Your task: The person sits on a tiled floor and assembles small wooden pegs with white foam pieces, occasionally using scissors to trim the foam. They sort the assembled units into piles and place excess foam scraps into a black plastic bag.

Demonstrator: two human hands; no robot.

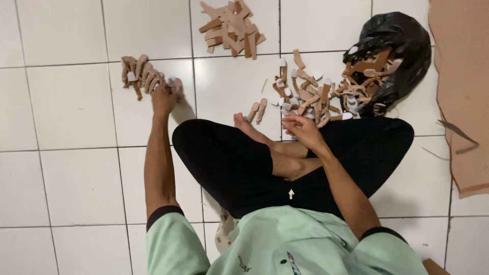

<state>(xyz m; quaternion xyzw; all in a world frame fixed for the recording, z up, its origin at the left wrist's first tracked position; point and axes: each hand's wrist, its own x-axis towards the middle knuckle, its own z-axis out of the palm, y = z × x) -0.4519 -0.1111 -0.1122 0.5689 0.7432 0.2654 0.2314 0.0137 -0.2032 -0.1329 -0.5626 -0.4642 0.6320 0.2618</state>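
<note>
Left hand [165, 97] reaches brown strips [140, 74]; right hand [301, 127] curled near strip pile [310, 94].

Cardboard sheet [461, 97] cut by the right edge; black bag's [402, 40] contents perhaps mostly hidden.

On the floor [76, 168], a small heap [140, 75] lies far left, just beyond the left hand [164, 98]. Another heap [232, 26] lies farther ahead. A big pile [310, 97] lies before the right hand [301, 127]; a bag [402, 40] adjoins its right, with cardboard [461, 91] beyond.
</note>
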